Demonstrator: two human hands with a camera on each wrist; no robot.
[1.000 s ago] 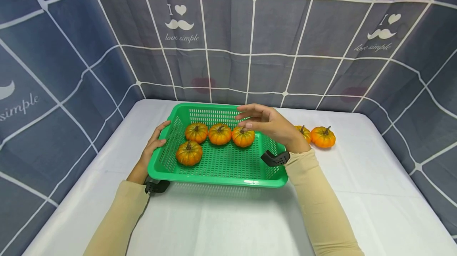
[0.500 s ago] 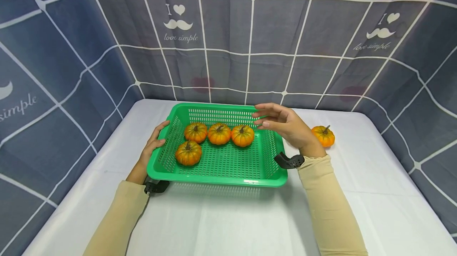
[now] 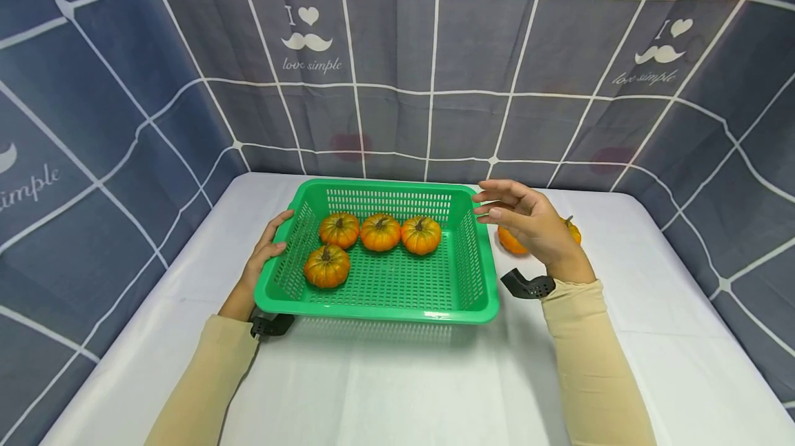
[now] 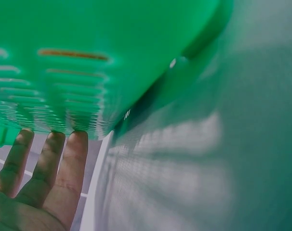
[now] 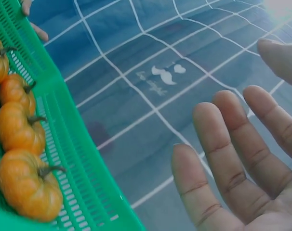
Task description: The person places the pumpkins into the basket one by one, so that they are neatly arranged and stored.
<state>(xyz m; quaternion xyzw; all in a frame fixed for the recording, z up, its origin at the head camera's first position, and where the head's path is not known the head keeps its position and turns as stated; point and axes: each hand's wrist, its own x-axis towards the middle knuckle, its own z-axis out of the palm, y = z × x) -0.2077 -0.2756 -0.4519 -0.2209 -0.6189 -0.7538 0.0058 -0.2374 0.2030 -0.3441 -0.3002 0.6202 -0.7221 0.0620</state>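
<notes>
A green plastic basket point(image 3: 379, 316) lies on the table with several small orange pumpkins inside, one of them point(image 3: 421, 235) at the right end of the back row. My left hand point(image 3: 259, 259) rests against the basket's left side; in the left wrist view its straight fingers point(image 4: 71, 178) touch the slotted outer wall. Past the basket's right rim, my right hand point(image 3: 534, 228) is raised with nothing in it, its fingers apart and slightly bent. Behind and below it are two more pumpkins, one partly hidden at its left point(image 3: 511, 241) and another at its right point(image 3: 575, 230).
A white cloth covers the table point(image 3: 385, 391). Dark grey-blue curtains point(image 3: 397, 121) with white grid lines hang behind and at both sides. A black wrist camera point(image 3: 528, 285) sits on the right wrist, and another point(image 3: 272, 325) on the left.
My right hand has moved rightward from over the basket to above the pumpkins outside it, now covering parts of them. The left hand and the pumpkins in the basket stay put.
</notes>
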